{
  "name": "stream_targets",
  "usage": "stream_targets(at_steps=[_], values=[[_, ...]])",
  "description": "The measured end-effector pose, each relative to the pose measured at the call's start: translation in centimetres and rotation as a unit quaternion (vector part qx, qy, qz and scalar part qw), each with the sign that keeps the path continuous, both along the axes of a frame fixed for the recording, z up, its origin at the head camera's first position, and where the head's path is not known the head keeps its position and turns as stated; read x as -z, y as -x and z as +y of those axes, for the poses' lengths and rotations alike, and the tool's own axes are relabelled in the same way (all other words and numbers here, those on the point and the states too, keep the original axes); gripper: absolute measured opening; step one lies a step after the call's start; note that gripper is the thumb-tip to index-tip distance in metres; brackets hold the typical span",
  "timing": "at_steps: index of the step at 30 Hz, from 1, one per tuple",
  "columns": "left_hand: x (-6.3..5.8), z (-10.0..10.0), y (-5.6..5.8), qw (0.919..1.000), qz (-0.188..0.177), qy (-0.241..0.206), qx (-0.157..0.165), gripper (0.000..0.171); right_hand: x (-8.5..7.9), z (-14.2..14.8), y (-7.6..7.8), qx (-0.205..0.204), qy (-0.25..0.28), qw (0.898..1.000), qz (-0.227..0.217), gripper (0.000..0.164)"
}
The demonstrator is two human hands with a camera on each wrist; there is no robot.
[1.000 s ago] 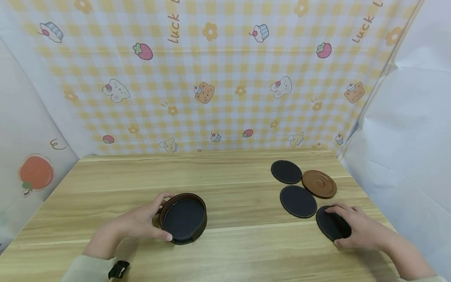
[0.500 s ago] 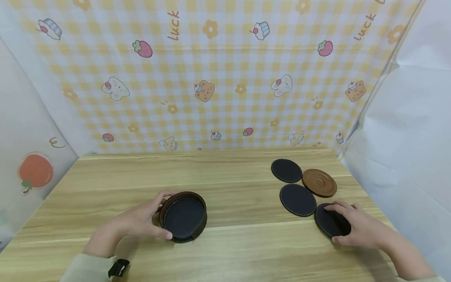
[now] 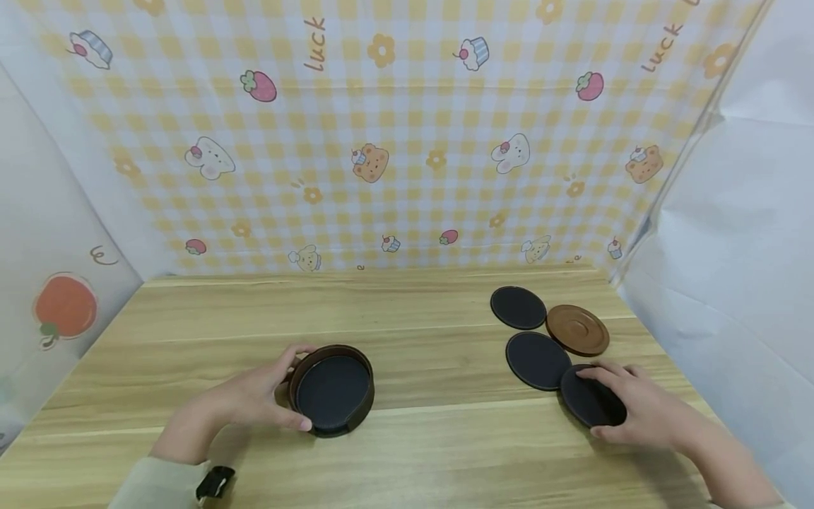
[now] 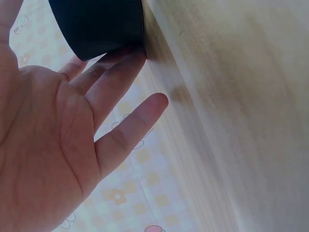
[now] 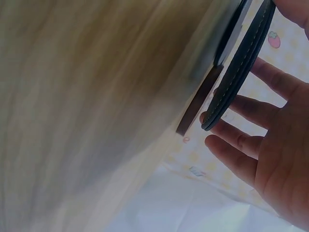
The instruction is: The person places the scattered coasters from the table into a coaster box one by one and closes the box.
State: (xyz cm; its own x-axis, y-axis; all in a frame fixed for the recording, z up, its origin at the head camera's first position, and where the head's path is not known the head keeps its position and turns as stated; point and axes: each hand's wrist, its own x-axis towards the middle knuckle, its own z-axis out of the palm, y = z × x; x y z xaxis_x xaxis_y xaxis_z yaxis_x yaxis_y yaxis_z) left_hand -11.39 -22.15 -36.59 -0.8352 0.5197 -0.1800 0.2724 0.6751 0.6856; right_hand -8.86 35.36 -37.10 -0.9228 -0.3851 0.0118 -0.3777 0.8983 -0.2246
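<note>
My left hand [image 3: 254, 396] grips the left side of a round brown-and-black coaster holder [image 3: 365, 406], thumb at its front and fingers behind. A flat black disc surface [image 3: 333, 392] shows inside the holder. In the left wrist view the holder's dark wall [image 4: 104, 26] meets the fingers. At the right, my right hand [image 3: 649, 413] holds a round black coaster [image 3: 591, 401] by its edge between thumb and fingers. The right wrist view shows this coaster's stitched edge [image 5: 239, 67] tilted and raised off the wooden table.
Two black coasters [image 3: 518, 308] [image 3: 538, 361] lie flat behind the right hand's coaster. A brown ringed coaster [image 3: 577, 330] lies beside them, close to the table's right edge. A checked cloth [image 3: 407, 141] hangs along the back, and a white sheet [image 3: 731, 247] stands on the right.
My right hand has shifted slightly left with its coaster, which now tilts up off the table and overlaps the edge of the nearest black coaster. The left hand and holder stay put.
</note>
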Motion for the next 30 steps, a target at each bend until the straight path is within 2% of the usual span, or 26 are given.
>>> stream_targets(at_steps=[6,12,19,30], values=[[-0.1,0.0,0.0,0.9999,0.01,0.004,0.004,0.104,-0.5,-1.1,-0.2,0.0,0.002,1.0,0.008,0.076],[-0.2,0.1,0.0,1.0,0.007,0.004,0.002,0.105,-0.7,-2.3,-0.2,0.004,0.004,1.0,-0.016,0.076],[-0.3,0.0,-0.1,1.0,0.006,0.004,0.0,0.104,-0.9,-3.9,0.4,-0.022,0.017,1.0,-0.005,0.074],[-0.2,0.1,0.0,0.9999,0.007,0.011,-0.001,0.104,-1.1,-6.8,1.8,-0.062,0.021,0.997,-0.038,0.073]])
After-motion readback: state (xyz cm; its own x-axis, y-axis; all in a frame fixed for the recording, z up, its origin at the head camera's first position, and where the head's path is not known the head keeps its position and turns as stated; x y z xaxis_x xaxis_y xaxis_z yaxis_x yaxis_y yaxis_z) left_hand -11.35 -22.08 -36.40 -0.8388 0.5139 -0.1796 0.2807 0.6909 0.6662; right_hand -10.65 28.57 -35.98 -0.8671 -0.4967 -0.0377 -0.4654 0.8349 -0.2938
